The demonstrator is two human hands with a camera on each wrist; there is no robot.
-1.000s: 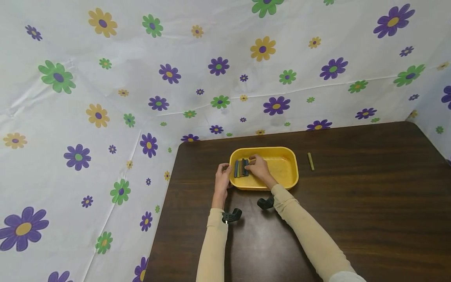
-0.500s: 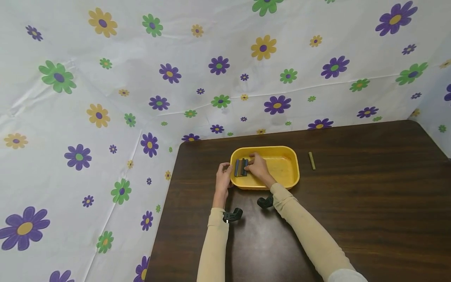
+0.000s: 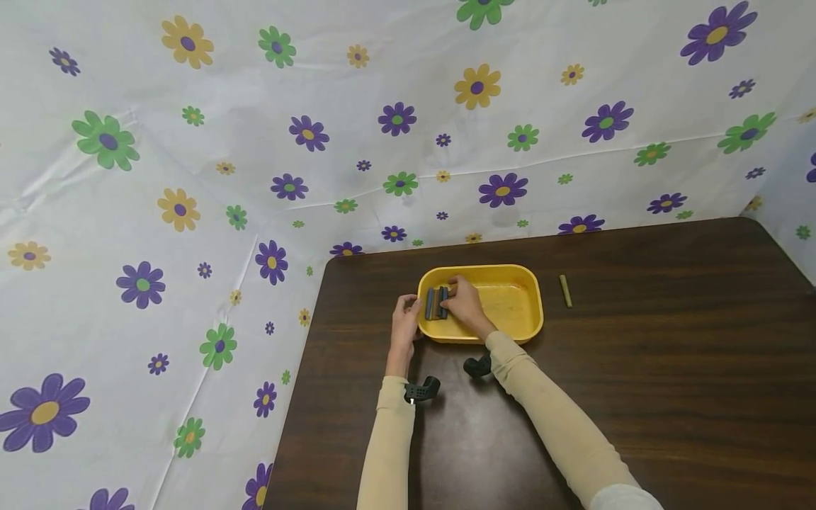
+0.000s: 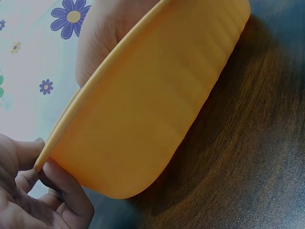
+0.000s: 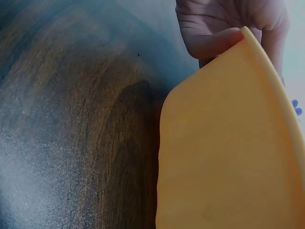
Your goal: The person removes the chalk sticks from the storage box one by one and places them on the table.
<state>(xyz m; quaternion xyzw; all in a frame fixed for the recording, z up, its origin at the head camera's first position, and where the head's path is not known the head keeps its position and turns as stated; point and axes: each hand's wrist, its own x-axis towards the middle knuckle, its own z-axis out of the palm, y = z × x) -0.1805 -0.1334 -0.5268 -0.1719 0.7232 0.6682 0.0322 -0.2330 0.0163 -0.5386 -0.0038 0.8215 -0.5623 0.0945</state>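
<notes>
Your left hand [image 3: 404,322] grips the yellow tray [image 3: 513,312] at its left end; in the left wrist view you can see your thumb and fingers pinching the rim from both sides near a corner. Your right hand [image 3: 467,304] reaches over the near rim into the tray, its fingers at the right end of a row of short sticks [image 3: 436,304]. You cannot tell from these pictures whether those fingers pinch the last stick or only touch it, since the tray's wall hides them in the wrist views. The sticks lie side by side at the left end of the tray, pointing away from you: a blue-grey one on the left, a brown one about the middle and a dark bluish one next to your right fingers. The rest of the tray's floor, to the right of your hand, shows bare yellow. Just beside the tray, on its right, an olive-yellow stick [image 3: 565,291] lies on the dark wood-grain surface [image 3: 676,340], slightly slanted. You wear beige sleeves [image 3: 551,418], with a black wrist device [image 3: 423,389] at your left wrist and another at your right. Behind the surface hangs a white sheet [image 3: 242,92] printed with purple, green and yellow flowers.
</notes>
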